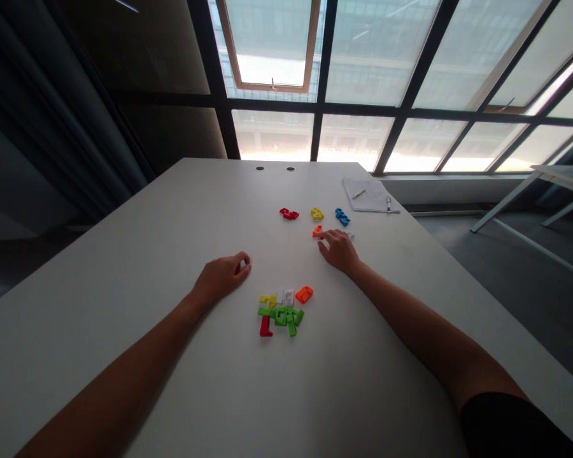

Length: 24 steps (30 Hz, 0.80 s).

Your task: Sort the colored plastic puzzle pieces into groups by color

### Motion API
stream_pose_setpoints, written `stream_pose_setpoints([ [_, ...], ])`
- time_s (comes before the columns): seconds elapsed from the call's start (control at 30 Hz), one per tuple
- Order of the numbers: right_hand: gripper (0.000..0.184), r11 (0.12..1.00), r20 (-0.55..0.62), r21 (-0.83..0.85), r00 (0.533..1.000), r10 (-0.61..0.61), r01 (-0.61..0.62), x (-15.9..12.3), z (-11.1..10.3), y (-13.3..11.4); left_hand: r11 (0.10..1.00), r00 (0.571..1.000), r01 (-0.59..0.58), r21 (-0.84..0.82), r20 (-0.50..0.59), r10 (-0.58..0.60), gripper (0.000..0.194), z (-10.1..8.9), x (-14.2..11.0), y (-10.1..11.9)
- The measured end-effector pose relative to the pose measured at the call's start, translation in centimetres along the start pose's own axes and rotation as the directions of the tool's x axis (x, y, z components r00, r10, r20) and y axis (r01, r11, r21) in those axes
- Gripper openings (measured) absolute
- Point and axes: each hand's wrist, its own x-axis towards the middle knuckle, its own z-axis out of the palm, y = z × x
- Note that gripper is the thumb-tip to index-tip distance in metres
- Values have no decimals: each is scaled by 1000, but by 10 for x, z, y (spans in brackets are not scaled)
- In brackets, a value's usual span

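Note:
My right hand point(338, 249) reaches over the table with its fingers apart. Its index fingertip is at the edge of an orange plastic piece point(317, 231). Just behind that hand, a white piece point(350, 235) is partly hidden. My left hand point(224, 273) rests on the tabletop, fingers loosely curled, with nothing visible in it. Nearer to me lies a loose cluster: green pieces point(281, 315), a yellow piece point(268, 300), a white piece point(286, 297), an orange piece point(304, 294) and a red piece point(265, 327).
Beyond my right hand sit red pieces point(289, 214), yellow pieces point(317, 214) and blue pieces point(342, 217) in a row. Papers point(375, 196) with two pens lie at the right edge of the white table point(138, 254). Two round holes are near its far edge.

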Motion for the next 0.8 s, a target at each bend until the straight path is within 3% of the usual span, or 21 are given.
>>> stream_pose_setpoints([
  [0.07, 17, 978, 15, 122, 985, -172, 169, -13, -7, -9, 1000, 1000, -4, -6, 1, 4, 30, 0, 0, 0],
  [0.17, 12, 875, 15, 340, 929, -370, 344, -32, -19, -24, 1000, 1000, -5, -4, -1, 5, 29, -1, -1, 0],
  [0.3, 14, 723, 45, 560, 856, -515, 406, -47, -36, -48, 1000, 1000, 0, -4, -3, 0, 29, 1, -1, -1],
  [0.37, 16, 699, 93, 588, 824, -559, 408, -49, -42, -58, 1000, 1000, 3, -9, -7, -3, 29, 1, -1, -1],
  [0.5, 12, 733, 155, 551, 815, -559, 398, -49, -42, -61, 1000, 1000, -3, -9, -6, 3, 29, 2, -1, -2],
  [0.7, 17, 861, 141, 405, 909, -391, 308, -42, -31, -31, 1000, 1000, -9, -6, -9, 9, 29, 2, -1, -3],
  [0.8, 16, 864, 124, 388, 910, -395, 322, -39, -27, -22, 1000, 1000, -14, -12, -12, 14, 29, 3, -1, -4],
])
